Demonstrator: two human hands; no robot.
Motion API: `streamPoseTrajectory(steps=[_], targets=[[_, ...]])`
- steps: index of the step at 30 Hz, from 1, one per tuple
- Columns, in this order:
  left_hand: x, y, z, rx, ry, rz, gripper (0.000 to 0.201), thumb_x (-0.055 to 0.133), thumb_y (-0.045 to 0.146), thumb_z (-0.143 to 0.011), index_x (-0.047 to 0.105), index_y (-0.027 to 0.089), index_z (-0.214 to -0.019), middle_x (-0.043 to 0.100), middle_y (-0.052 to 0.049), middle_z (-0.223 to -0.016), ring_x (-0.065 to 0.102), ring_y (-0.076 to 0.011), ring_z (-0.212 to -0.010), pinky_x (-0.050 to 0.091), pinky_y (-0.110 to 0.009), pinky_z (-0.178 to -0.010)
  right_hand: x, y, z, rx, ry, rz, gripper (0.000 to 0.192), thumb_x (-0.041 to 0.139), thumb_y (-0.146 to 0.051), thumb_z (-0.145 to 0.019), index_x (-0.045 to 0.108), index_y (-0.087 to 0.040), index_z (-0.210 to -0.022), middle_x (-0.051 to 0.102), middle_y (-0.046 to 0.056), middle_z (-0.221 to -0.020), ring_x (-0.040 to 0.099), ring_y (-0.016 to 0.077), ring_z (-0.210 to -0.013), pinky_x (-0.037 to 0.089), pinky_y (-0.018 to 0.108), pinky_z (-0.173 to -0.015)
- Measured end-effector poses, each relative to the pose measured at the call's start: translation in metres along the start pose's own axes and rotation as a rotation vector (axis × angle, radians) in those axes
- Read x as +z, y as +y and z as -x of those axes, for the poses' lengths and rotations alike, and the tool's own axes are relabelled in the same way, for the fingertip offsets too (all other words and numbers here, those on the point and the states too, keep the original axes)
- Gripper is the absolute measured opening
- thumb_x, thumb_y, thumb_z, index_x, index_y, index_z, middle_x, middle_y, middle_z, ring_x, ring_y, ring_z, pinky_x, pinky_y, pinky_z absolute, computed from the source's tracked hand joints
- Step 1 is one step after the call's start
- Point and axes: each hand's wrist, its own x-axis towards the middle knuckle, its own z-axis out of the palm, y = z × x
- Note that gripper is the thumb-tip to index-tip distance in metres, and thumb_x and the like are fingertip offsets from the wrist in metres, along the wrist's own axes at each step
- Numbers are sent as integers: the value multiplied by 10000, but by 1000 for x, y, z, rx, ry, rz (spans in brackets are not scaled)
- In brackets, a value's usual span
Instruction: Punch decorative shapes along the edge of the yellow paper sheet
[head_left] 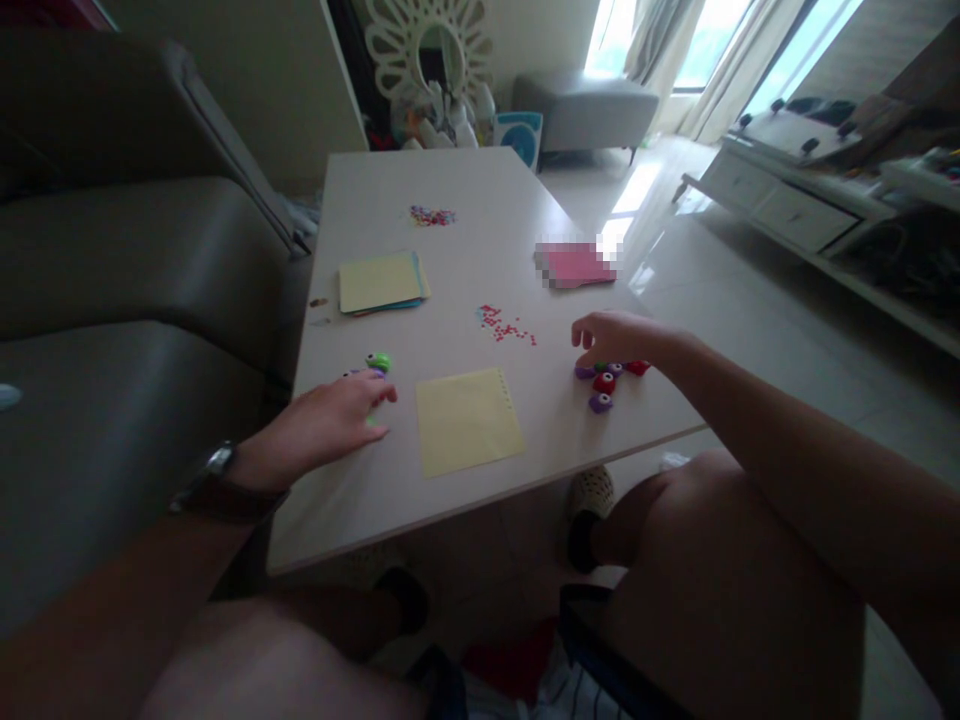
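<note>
While yellow sheet (469, 420) lies unpunched | left hand (330, 425) curled loosely over green punch (379, 361), grip uncertain | right hand (615, 335) half-open, fingertips touching punch cluster (604, 380) | worktop (480, 200): cutouts (506, 325) scattered far.

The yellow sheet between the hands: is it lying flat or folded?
Flat. The yellow sheet lies spread in one layer on the table, all four corners down, no crease visible, clear of both hands.

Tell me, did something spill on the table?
Yes, it looks so. Tiny red bits lie scattered loose between the hands, and a second colourful patch sits farther back. The yellow sheet lies slightly askew to the table edge.
</note>
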Motion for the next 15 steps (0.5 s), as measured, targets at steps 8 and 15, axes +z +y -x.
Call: streamPoseTrajectory(steps=[8, 15], targets=[[24, 36, -41, 128, 109, 126, 321, 632, 365, -887, 630, 178, -1148, 664, -94, -1127, 625, -247, -1031, 470, -367, -948, 2, -16, 9, 4, -71, 102, 366, 709, -172, -749, 707, -193, -1113, 744, 50, -881, 602, 151, -609, 395, 279, -532], [42, 44, -66, 8, 88, 60, 466, 731, 412, -838, 607, 170, -1216, 603, -148, -1257, 528, -330, -1211, 417, -452, -1043, 11, -26, 8, -133, -114, -112, 245, 689, -142, -758, 708, -193, -997, 745, 54, -887, 620, 151, -600, 445, 291, -572]])
